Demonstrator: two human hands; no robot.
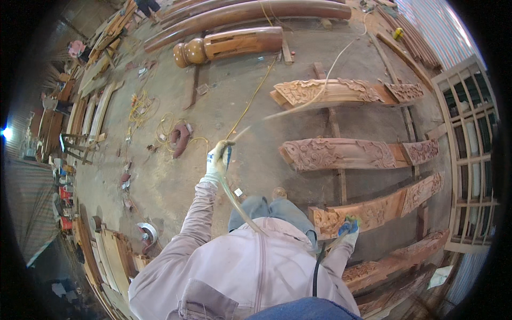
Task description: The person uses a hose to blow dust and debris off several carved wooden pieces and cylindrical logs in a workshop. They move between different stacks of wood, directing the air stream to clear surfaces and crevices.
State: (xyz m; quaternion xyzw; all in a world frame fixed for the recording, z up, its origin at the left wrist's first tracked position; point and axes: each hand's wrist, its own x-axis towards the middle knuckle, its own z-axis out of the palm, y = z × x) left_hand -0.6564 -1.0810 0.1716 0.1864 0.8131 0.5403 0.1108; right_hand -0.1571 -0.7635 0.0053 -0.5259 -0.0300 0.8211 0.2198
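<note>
- blue fabric [309, 310] lies closest, at the near edge, below a pale jacket [234, 261] with a long zip.
- from the jacket's front, a pale hose [238, 201] rises to the left hand [217, 159]; it looks translucent, smooth and slightly greenish, and beyond the hand it runs far and right, partly blurred, crossing over a carved beam.
- the left hand, in a white and blue glove, has its fingers curled around the hose.
- the right hand [349, 228], gloved with blue and green, is at the left part of the third carved beam [376, 210] from the far side; i cannot tell whether it pinches anything or only rests there.
- strips of floor separate the carved beams on the right, whose ends sit on timber bearers [335, 125]; a wider stretch of grey floor [160, 192] spreads left of the left arm, toward stacked planks [109, 256].
- scrollwork in relief covers the reddish-brown wood; far off lies a glossy turned column [229, 45] with rounded bulges.
- yellow cord [249, 104] loops over the dusty concrete, near a reddish-brown ring-shaped bundle [181, 137].
- a pale lattice frame [461, 160] stands at the far right.
</note>
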